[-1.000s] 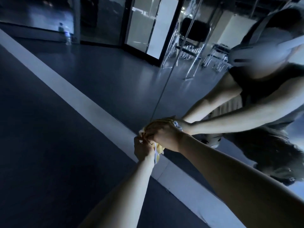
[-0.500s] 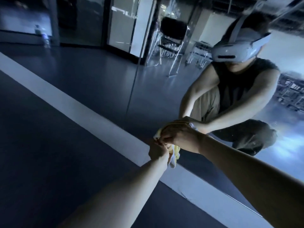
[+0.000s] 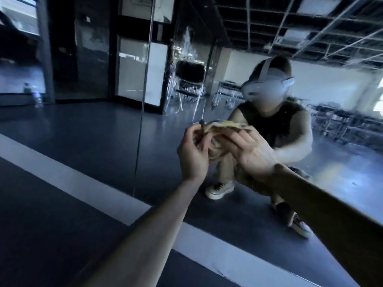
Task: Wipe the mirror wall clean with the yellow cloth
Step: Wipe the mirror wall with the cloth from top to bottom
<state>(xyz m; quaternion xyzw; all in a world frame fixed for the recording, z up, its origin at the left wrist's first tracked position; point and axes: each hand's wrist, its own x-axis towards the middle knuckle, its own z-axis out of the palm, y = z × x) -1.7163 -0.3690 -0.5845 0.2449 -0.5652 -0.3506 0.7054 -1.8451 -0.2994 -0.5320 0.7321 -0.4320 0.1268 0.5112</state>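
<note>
My left hand (image 3: 192, 157) and right hand (image 3: 251, 155) are raised close together in front of me, with the cloth (image 3: 219, 125) between them. The left fingers (image 3: 196, 134) curl in and pinch the cloth's left end. The right fingers (image 3: 238, 140) curl over its right part, with the back of that hand toward me. The cloth is yellow but dulled by the dim light. It is crumpled into a thick band along the top, and a loose fold hangs below between my palms. I hold it up before the mirror (image 3: 93, 131); I cannot tell whether it touches the glass.

Under my arms the dark floor (image 3: 31, 235) runs to a pale strip (image 3: 68, 179) along the foot of the mirror. A thin upright seam (image 3: 143, 100) splits the glass just left of my hands, and the mirror spreads wide beyond it.

In the glass my reflection (image 3: 269, 125) crouches right behind my hands, one shoe (image 3: 219, 188) near the strip. Far left in the reflection a bottle (image 3: 37, 98) stands on the floor; I cannot tell what is in it. Chairs (image 3: 188, 79) stand deeper in the reflected room.
</note>
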